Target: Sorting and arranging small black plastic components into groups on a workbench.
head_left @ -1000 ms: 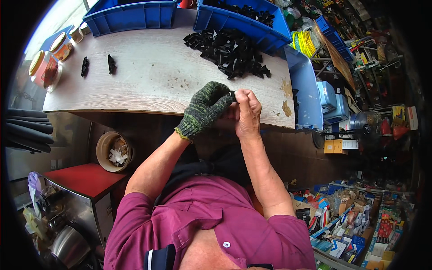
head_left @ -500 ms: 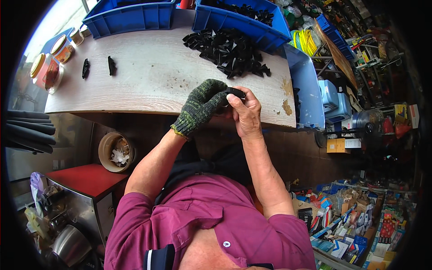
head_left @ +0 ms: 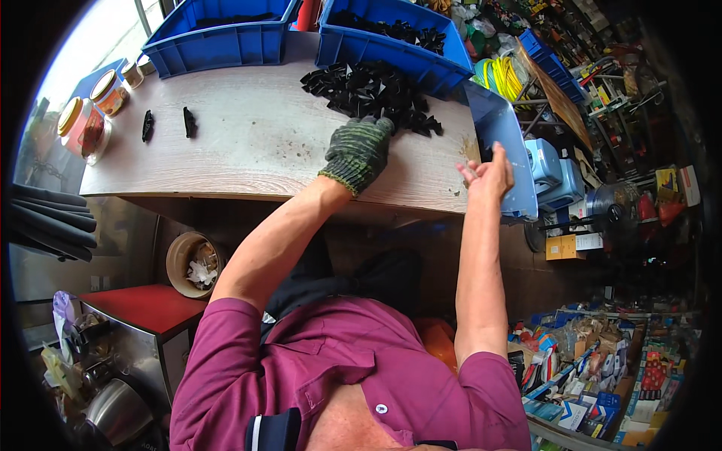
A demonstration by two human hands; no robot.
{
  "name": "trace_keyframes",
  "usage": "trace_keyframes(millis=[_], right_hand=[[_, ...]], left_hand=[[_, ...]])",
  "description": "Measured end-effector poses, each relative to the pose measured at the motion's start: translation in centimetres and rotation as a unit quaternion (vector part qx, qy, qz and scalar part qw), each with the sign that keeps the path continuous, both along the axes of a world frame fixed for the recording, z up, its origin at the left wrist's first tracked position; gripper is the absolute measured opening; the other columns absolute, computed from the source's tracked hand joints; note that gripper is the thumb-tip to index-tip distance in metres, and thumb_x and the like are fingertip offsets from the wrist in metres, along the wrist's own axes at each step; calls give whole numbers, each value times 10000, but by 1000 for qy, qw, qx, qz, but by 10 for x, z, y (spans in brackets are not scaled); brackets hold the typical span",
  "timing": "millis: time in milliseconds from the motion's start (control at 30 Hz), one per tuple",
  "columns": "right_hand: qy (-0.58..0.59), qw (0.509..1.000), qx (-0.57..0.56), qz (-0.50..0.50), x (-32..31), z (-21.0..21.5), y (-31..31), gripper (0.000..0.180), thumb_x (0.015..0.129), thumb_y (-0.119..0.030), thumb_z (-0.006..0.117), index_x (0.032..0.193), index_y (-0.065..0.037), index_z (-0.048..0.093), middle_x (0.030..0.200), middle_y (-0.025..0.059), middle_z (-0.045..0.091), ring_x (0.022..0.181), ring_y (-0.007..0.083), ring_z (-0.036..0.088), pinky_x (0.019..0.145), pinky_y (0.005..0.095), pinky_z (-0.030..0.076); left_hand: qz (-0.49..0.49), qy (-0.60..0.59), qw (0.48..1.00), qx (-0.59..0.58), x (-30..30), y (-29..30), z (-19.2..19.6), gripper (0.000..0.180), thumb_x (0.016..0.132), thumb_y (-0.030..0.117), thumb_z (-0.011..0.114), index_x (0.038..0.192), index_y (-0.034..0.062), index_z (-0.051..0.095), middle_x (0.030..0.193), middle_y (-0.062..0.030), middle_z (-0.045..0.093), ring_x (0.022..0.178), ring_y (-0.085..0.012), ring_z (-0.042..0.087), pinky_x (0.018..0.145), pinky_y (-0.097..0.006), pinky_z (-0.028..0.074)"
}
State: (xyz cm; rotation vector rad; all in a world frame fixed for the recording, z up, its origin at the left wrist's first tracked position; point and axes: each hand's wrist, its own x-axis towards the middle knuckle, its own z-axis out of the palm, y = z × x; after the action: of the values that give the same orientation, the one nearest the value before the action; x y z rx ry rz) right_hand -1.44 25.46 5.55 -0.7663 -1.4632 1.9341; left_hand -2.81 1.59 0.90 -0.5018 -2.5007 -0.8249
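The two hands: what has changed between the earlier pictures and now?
The gloved left hand moved forward to the near edge of the pile of black parts. The right hand moved right, to the light-blue bin, and opened. The black piece held before no longer shows there; its whereabouts are unclear. The two separate black pieces and the blue crates stayed in place.

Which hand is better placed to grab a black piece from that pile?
Probably the left: the gloved left hand has its fingertips at the near edge of the pile of black pieces, while the bare right hand is away to the right, by the light-blue bin.
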Motion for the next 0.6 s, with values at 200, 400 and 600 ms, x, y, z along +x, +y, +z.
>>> trace_keyframes(millis=[200, 400, 600], right_hand=[[-86, 974, -14, 208, 15, -28, -51, 305, 844, -250, 743, 977, -10, 609, 452, 5, 380, 413, 189, 525, 479, 489, 600], [-63, 923, 109, 363, 20, -38, -91, 348, 858, -293, 787, 978, 19, 694, 541, -56, 477, 387, 40, 328, 392, 230, 237], [5, 930, 153, 336, 23, -59, -91, 241, 919, -294, 725, 897, -61, 667, 582, -113, 449, 459, -3, 308, 439, 206, 201]], left_hand=[[-14, -31, 999, -2, 1, -5, -15, 272, 810, 96, 605, 1078, 117, 647, 915, -170, 673, 854, -378, 652, 729, -513, 517], [-75, -77, 937, 333, 14, 3, -30, 257, 880, 183, 640, 1118, 88, 665, 1001, -174, 705, 917, -389, 667, 793, -468, 528], [-159, -175, 926, 294, 36, -4, -7, 519, 879, 163, 665, 1367, 82, 509, 926, -182, 711, 852, -331, 690, 763, -418, 533]])
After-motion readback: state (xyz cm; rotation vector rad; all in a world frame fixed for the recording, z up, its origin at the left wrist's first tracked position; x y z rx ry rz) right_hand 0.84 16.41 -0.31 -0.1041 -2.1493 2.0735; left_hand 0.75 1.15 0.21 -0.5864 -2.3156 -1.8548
